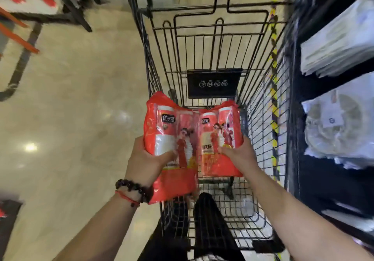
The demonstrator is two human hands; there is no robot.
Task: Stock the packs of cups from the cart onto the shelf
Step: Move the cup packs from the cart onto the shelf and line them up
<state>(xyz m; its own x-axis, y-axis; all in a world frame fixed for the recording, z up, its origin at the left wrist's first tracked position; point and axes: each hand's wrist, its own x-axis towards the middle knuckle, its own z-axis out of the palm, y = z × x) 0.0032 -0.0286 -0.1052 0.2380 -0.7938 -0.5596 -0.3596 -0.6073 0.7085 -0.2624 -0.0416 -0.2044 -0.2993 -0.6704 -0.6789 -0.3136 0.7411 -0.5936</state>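
Two red plastic packs of cups hang side by side above the black wire cart (212,44). My left hand (145,161), with a bead bracelet at the wrist, grips the left pack (170,131) round its lower half. My right hand (240,155) grips the right pack (220,131) from its right side, thumb across the front. Both packs show cartoon figures in red and white cups inside. The dark shelf (307,90) stands directly to the right of the cart.
The shelf holds clear-wrapped white goods (340,38) on an upper level and wrapped round plates (336,131) below. The cart's basket bottom shows bare wire, with my dark trousers visible through it. A black-framed rack (66,4) stands far left on the glossy beige floor.
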